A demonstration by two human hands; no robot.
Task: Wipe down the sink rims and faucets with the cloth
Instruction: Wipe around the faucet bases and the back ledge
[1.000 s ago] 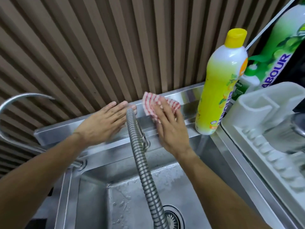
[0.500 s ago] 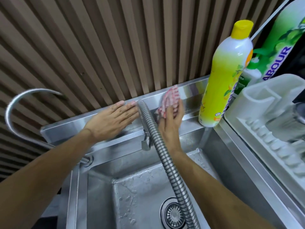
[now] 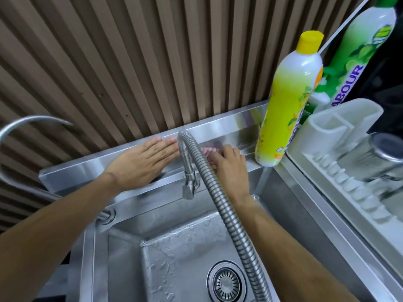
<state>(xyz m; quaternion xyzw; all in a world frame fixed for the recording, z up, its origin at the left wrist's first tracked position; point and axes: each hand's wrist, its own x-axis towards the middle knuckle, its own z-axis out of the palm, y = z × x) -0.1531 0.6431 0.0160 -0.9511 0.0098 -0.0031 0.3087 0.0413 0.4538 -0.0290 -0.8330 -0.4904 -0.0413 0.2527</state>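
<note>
- The step in hand looks like the back rim (image 3: 218,125) of the sink, right behind the flexible faucet (image 3: 220,205) — the faucet itself seems not yet wiped
- The right hand (image 3: 231,168) lies just right of the faucet's rising bend, fingers bent over the cloth (image 3: 210,151) and pressing it onto the rim ledge; only a sliver of pink-and-white fabric shows between the hose and the fingers
- The left hand (image 3: 141,164) lies flat on the rim just left of the faucet, fingers straight and together, holding nothing; its fingertips almost reach the faucet neck
- Next, I judge, the cloth has to travel along the ledge or wrap the faucet neck; wrapping would call for the right hand to turn around the hose, which crosses in front of that wrist
- Room right of the faucet is short: the yellow detergent bottle (image 3: 287,101) stands upright on the ledge near the right hand, and a sideways stroke could knock it
- Further right of the faucet a white dish rack (image 3: 340,149) sits against the sink's side edge, closing that corner
- Left of the faucet the ledge runs open under the left hand, toward a second curved tap (image 3: 32,120) — freer ground
- The slatted wall (image 3: 130,62) rises straight behind the faucet, so strokes must stay low along the rim
</note>
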